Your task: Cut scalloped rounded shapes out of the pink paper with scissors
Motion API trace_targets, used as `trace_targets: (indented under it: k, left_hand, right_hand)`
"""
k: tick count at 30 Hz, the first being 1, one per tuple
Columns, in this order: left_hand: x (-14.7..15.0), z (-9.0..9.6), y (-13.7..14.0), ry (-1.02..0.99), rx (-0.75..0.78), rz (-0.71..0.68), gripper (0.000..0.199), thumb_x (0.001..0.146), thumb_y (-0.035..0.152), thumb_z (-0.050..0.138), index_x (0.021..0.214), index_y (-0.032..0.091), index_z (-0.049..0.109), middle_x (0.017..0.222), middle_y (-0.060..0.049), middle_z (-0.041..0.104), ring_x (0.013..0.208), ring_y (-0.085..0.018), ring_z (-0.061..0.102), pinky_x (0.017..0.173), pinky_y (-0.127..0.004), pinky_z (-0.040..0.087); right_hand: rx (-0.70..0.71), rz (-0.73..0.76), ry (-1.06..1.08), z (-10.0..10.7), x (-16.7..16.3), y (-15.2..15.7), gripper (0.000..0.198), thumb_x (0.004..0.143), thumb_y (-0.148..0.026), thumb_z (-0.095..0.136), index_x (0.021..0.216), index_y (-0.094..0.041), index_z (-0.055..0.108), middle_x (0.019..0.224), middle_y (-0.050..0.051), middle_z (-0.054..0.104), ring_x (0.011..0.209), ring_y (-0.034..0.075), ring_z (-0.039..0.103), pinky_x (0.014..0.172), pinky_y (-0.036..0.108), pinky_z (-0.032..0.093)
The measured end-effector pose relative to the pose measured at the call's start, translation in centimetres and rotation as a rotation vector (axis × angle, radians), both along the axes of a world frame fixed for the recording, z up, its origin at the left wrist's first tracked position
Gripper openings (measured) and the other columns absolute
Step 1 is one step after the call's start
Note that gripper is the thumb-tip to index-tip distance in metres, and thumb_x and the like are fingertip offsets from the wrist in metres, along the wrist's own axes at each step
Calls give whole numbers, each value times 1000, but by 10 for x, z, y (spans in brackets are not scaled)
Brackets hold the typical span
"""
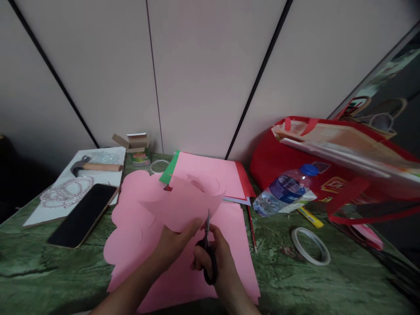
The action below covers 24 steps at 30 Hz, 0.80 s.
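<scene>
My right hand point(215, 251) is closed round the black handles of a pair of scissors point(206, 238), with the blades pointing up and away. Its blades meet the near right edge of a curved piece of pink paper point(187, 199). My left hand point(175, 243) grips that paper by its near edge, thumb on top, just left of the blades. The paper is lifted and tilted above a stack of pink sheets point(236, 262). At the left lies pink paper with a scalloped edge point(126, 218).
A phone point(82, 216), a hammer point(101, 166) and a beaded string point(67, 192) lie left. Behind are a small open box point(138, 151) and coloured sheets point(210, 170). To the right are a water bottle point(284, 192), a tape roll point(310, 246), a pencil point(252, 229) and a red bag point(272, 153).
</scene>
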State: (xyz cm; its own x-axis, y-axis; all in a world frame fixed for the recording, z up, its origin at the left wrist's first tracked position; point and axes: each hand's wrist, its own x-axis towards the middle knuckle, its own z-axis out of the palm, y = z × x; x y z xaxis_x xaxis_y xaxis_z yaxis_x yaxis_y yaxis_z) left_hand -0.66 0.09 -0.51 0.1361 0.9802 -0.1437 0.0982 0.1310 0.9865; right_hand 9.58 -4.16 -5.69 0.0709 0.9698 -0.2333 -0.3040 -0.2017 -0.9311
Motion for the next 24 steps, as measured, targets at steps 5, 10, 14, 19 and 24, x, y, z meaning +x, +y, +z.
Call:
trace_targets:
  k: [5,10,14,19,24]
  left_hand:
    - [4,5,-3,-6,-29,-67,11,67,25,58,71,16,63,73,-5,69,72,-21,63,64,-31,51]
    - [5,6,-4,-17,9,-88,12,66,23,58,74,15,63,74,-5,69,74,-21,63,68,-31,51]
    - [4,5,-3,-1,10,-107,12,68,22,57,76,15,62,75,-5,68,74,-20,63,69,-31,50]
    - [3,1,-2,11,21,-129,11,71,22,55,76,16,62,78,-5,68,75,-19,62,68,-29,50]
    - [1,-5,0,22,32,-154,9,73,22,53,72,16,60,70,-3,66,68,-18,61,61,-27,49]
  right_hand:
    - [103,-19,76,5,4,1,62,58,-35,73,104,-22,34,59,-6,57,49,13,56,48,24,41]
    - [149,9,148,20,6,0,60,60,-31,72,106,-23,35,67,-2,61,69,18,59,58,27,42]
    - [148,12,147,20,6,0,55,59,-31,73,101,-23,38,69,-2,61,69,19,58,54,25,41]
    - [95,-5,123,16,8,0,58,55,-30,76,99,-23,38,62,-6,55,55,12,51,51,22,39]
    - [100,-7,99,14,9,-1,55,57,-32,75,97,-22,38,61,-7,52,54,10,49,53,23,41]
